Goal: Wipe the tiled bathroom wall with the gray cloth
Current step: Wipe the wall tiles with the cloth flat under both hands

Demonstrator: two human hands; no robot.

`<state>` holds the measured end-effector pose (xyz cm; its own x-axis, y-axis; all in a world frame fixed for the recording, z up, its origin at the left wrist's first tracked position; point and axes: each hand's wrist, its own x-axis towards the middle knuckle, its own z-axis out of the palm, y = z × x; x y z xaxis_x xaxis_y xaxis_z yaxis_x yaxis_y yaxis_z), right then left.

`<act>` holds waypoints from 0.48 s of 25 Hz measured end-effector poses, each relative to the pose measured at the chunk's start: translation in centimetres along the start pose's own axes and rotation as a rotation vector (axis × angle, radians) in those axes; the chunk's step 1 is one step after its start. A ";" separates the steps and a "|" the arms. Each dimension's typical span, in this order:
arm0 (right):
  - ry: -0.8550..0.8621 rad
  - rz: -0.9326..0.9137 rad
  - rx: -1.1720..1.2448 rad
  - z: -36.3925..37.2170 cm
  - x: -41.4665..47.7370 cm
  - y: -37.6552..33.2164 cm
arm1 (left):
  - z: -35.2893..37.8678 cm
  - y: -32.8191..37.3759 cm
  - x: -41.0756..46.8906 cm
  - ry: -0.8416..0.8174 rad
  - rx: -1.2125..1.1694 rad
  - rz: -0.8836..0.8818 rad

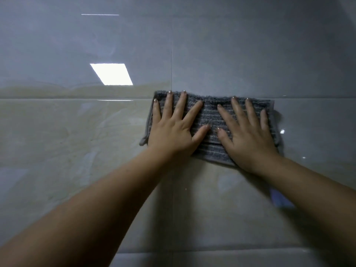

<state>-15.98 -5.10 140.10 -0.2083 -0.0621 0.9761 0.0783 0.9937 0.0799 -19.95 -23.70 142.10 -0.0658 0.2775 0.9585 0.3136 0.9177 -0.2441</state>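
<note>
Two bare forearms reach up to a gray cloth [211,120] spread flat against the tiled wall [57,141], and everything else is placed from that cloth.

Well to the left of the cloth and above it, a bright slanted patch of reflected light [111,74] shines on the glossy tile. A horizontal joint [57,98] runs across the wall level with the cloth's top edge. A vertical joint [172,54] comes down to the cloth's upper left part.

On the left half of the cloth lies the left hand [173,132], open, its fingers straight and fanned out, palm pressing the fabric to the wall. Its fingertips reach the top edge, and a loose corner of the cloth hangs just left of the wrist.

The middle of the cloth shows between the two thumbs: dark gray, with pale ribbed stripes running across it.

On the right half lies the right hand [248,141], also open, fingers straight and spread, pressing flat. The cloth's right edge sticks out a little beyond its little finger.

Below and to the right of the cloth, a small blue patch [281,199] shows beside the right forearm; what it is cannot be told.
</note>
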 end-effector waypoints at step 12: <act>0.080 -0.121 0.004 2.0 -5.8 -1.3 | 0.7 0.7 -7.7 0.024 -0.014 0.011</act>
<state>-16.80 -5.82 133.92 -0.1379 -0.1883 0.9724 0.0530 0.9790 0.1971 -19.90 -24.98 134.42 -0.0398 0.2804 0.9590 0.3277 0.9104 -0.2526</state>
